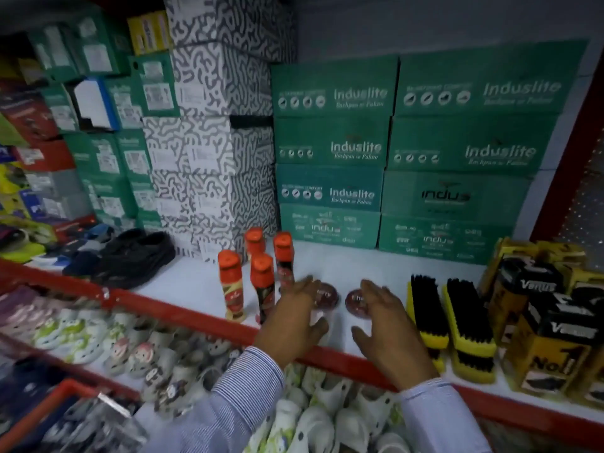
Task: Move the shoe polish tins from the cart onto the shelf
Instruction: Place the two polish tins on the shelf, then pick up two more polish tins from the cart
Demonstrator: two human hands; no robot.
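Two round dark red shoe polish tins lie flat, side by side, on the white shelf [343, 266] with its red front edge. My left hand [294, 322] hovers with fingers spread over the left tin [327, 294] and partly covers it. Fingers apart, my right hand [389, 325] sits just right of the right tin [354, 301], hiding its right edge. Neither hand grips anything. A corner of the red cart [49, 407] shows at the bottom left; its contents are blurred.
Several orange-capped polish bottles [261, 282] stand just left of the tins. Two yellow brushes [457, 315] and yellow-black boxes [549, 322] lie to the right. Green shoe boxes [330, 188] fill the back, black shoes [137, 256] sit on the left, and white clogs [163, 364] lie below.
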